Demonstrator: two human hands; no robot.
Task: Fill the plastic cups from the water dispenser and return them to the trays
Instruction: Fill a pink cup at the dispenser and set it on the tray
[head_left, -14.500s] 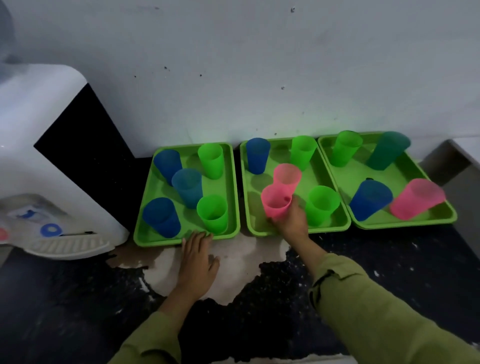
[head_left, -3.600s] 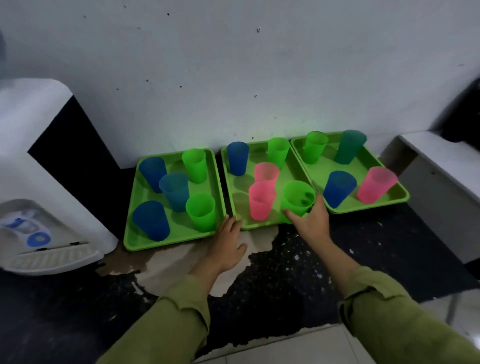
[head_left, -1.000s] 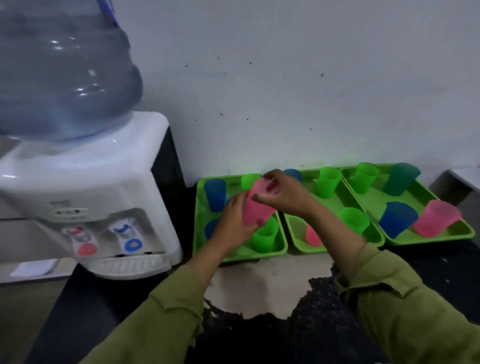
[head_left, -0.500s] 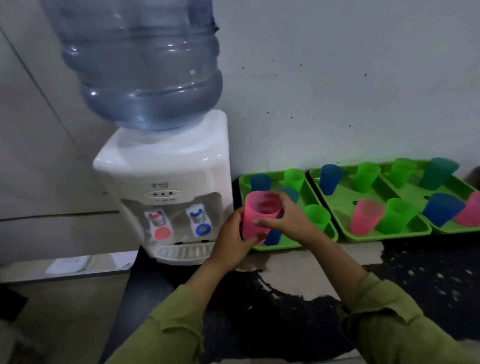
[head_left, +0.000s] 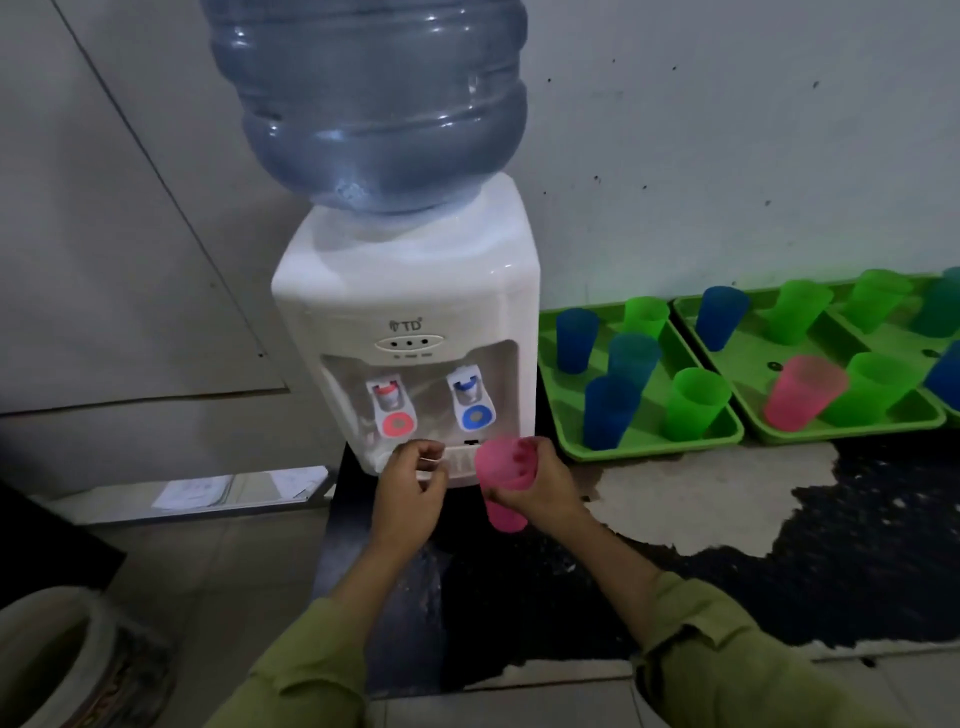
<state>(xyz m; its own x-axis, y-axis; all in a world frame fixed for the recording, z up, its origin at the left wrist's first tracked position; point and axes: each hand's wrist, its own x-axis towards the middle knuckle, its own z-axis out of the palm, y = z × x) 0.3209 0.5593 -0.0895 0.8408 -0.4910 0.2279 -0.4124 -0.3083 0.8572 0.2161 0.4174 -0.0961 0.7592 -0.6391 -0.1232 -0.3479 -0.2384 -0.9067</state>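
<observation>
The big water bottle (head_left: 374, 104) sits upturned on the white dispenser (head_left: 405, 280), which stands at the left end of the dark counter (head_left: 857, 545). To its right, along the wall, the green trays (head_left: 654, 449) carry upright blue and green cups and one pink one.

Your right grip (head_left: 540, 486) is wrapped round the upper wall of the pink cup (head_left: 504, 467). You hold it upright, mouth up, just in front of the drip tray (head_left: 457, 462), below the blue tap (head_left: 470, 400) and not yet under its spout. Your left grip (head_left: 410, 493) is loosely curled on nothing, just beside the cup. Whether it touches the drip tray cannot be told.

The cup looks thin, light and springy, so a hard squeeze would likely buckle its wall. Take it at mid-wall, clear of the rim. Once filled it will be heavier and perhaps wet and slippery, so a hand under the base would help.
</observation>
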